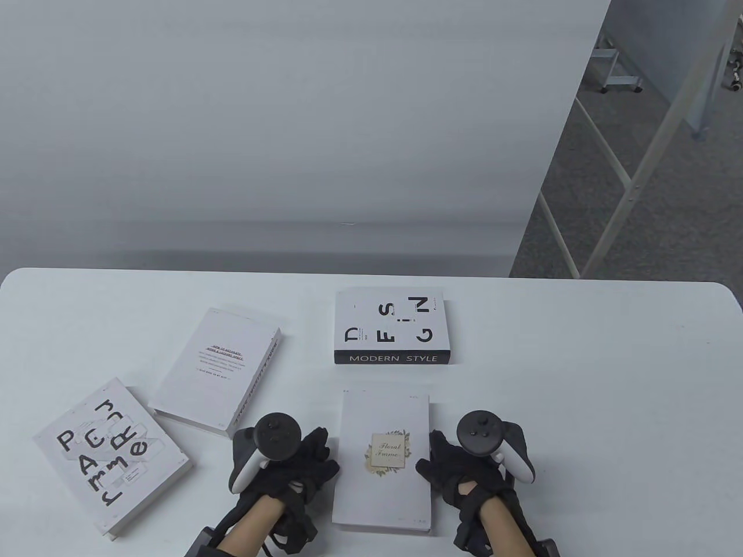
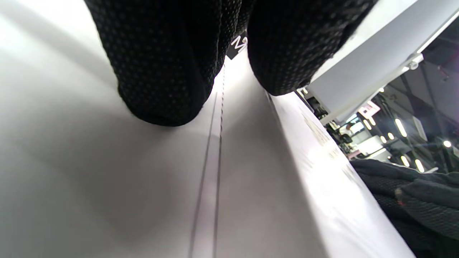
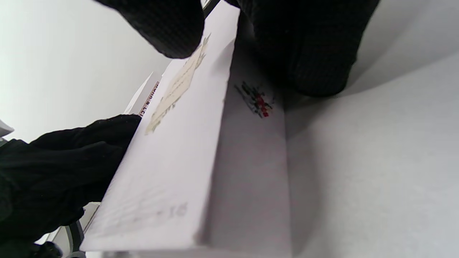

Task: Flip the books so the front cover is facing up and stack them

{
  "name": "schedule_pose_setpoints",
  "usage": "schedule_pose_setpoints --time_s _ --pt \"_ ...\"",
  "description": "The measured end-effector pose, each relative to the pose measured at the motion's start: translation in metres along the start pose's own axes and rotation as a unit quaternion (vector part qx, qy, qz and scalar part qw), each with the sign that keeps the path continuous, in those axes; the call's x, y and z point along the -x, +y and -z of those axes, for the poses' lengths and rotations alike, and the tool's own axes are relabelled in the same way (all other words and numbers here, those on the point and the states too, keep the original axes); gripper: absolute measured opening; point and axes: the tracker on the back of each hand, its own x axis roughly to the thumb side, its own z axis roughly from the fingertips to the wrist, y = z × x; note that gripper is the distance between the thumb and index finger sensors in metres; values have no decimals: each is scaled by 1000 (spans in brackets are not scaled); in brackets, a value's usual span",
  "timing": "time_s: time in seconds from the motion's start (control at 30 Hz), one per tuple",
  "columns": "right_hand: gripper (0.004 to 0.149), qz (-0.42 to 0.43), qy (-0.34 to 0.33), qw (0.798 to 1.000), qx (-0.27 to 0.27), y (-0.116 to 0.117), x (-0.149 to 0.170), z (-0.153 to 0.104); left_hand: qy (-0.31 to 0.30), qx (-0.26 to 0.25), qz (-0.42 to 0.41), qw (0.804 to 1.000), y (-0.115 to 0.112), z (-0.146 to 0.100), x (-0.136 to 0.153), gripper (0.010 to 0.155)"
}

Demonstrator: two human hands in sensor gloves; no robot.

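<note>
- The left hand (image 1: 290, 464) and right hand (image 1: 464, 473) wore black gloves with a fine dotted weave.
- Each carried a white tracker with a round black face and small buttons.
- Bare forearm skin showed below the cuffs.
- A dark cable, possibly, trailed by the left wrist.

We see a white worktop (image 1: 580, 406) carrying four books (all lying flat): Floral Frame (image 1: 383, 461), Modern Style (image 1: 393, 326), a lettered one (image 1: 113, 455), a text-covered one (image 1: 217, 371).
</note>
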Motion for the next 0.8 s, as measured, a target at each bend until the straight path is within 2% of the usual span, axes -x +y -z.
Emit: schedule_pose_setpoints --time_s 0.1,0.23,0.4,0.53,0.63,0.7,0.8 --pt "71 -9 -27 999 -17 4 -5 1 -5 22 -24 999 -5 1 1 71" --pt "67 -48 -25 998 12 5 -14 -1 -9 25 -20 999 -5 1 0 70" --pt "57 -94 -74 991 67 -1 -30 -11 -9 39 -43 998 -3 2 5 66" --pt "53 -127 -127 977 118 1 -45 -20 1 48 -64 997 0 3 12 63" --pt "53 -181 -165 958 151 6 -59 -26 14 56 -66 996 3 3 16 63" --pt "54 -204 -178 949 163 9 -65 -28 20 55 -61 996 4 2 17 62" --pt "60 -206 -196 946 156 14 -70 -28 26 55 -53 997 6 2 19 62"
